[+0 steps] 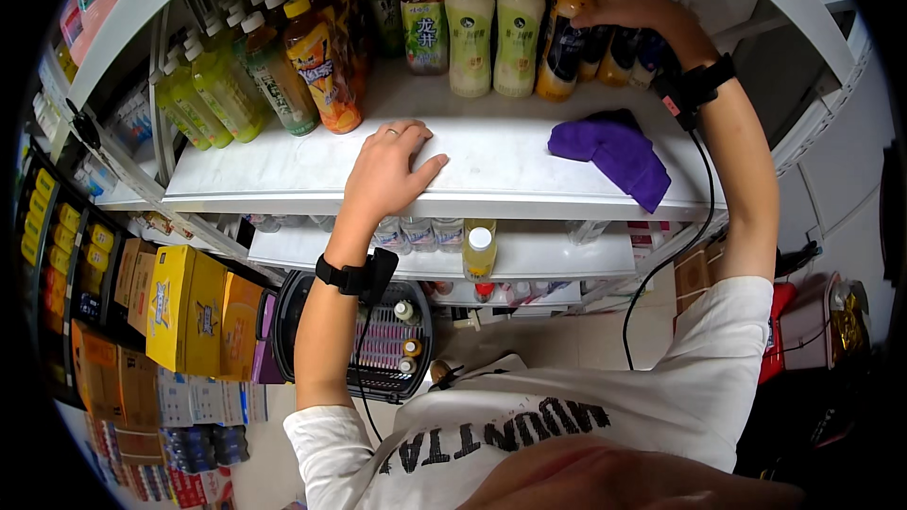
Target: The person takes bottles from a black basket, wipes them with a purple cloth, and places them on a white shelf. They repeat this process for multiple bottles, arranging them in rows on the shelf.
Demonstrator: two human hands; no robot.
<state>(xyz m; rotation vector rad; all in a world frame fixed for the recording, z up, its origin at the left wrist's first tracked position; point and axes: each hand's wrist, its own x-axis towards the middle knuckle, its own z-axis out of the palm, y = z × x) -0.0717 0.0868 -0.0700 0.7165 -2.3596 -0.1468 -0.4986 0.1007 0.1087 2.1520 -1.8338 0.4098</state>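
My left hand (pixel 389 170) lies flat on the front of the white shelf (pixel 482 146), fingers stretched out and holding nothing. Up at the right, my right hand (pixel 624 8) is closed around the upper part of a drink bottle (pixel 559 52) with a white cap, orange liquid and a dark label. The bottle stands upright in the front row, and some of my fingertips are hidden behind it. Just left of it are two pale green bottles (pixel 493 33). A crumpled purple cloth (pixel 612 153) lies on the shelf below my right hand.
Further left stand a green-capped bottle (pixel 424 24), an orange-drink bottle (pixel 321 66) and several yellow-green bottles (pixel 222 90). A lower shelf (pixel 557 253) holds a yellow bottle (pixel 479 253). Below is a black basket (pixel 425 316) with bottles; yellow carton (pixel 184 307) at left.
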